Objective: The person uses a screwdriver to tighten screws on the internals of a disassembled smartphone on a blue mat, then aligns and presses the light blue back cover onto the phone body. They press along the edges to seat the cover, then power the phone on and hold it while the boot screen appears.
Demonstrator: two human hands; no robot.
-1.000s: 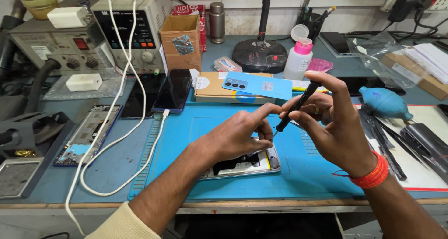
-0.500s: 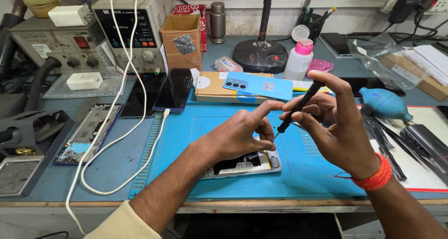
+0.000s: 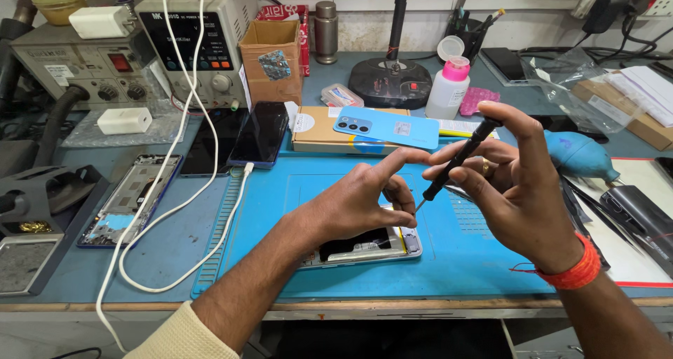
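Observation:
An opened phone (image 3: 364,248) lies back-side up, without its cover, on a blue work mat (image 3: 477,261). My left hand (image 3: 354,205) hovers just above it, thumb and fingers pinched near the screwdriver's tip; whether they hold anything is hidden. My right hand (image 3: 515,191) grips a slim black screwdriver (image 3: 456,164), tilted with its tip pointing down-left toward my left fingertips. A light blue phone back cover (image 3: 385,129) rests on a flat cardboard box (image 3: 315,131) behind the mat.
A black phone (image 3: 261,133) on a white cable (image 3: 175,212) and a stripped phone frame (image 3: 126,201) lie at the left. Bench power supplies (image 3: 196,47), a small cardboard box (image 3: 270,57), a white bottle with a pink collar (image 3: 449,89) and a lamp base (image 3: 389,82) stand behind. A blue air blower (image 3: 582,156) lies right.
Both hands have lifted slightly above the phone. The left fingertips have closed in toward the screwdriver tip.

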